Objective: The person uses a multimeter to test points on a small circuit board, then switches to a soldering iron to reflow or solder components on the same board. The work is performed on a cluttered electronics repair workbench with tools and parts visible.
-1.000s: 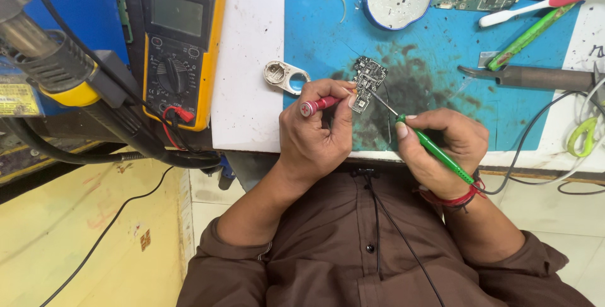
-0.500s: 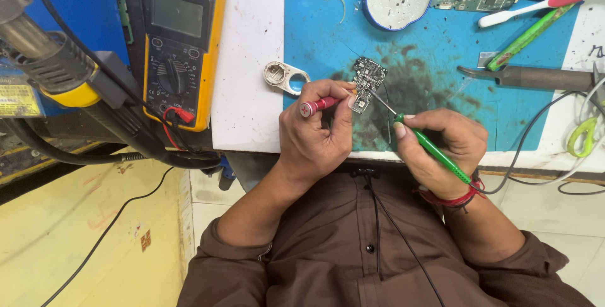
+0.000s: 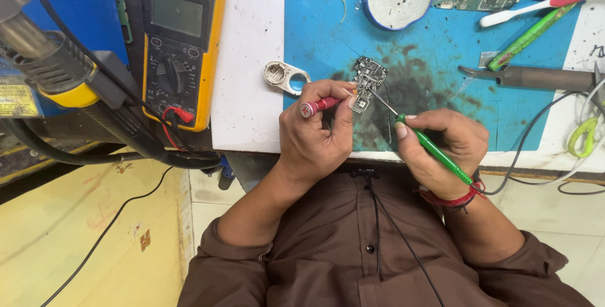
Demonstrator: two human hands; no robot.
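— Two hands on one small circuit board, near the blue mat's front edge?

— Yes. Left hand pinches a red screwdriver; right hand grips a green probe, tip touching the board. Work looks midway; nothing visibly finished.

red-handled tool and green-handled tool over a blue mat stained dark around the dark circuit board; left of the mat, a yellow-cased black meter.
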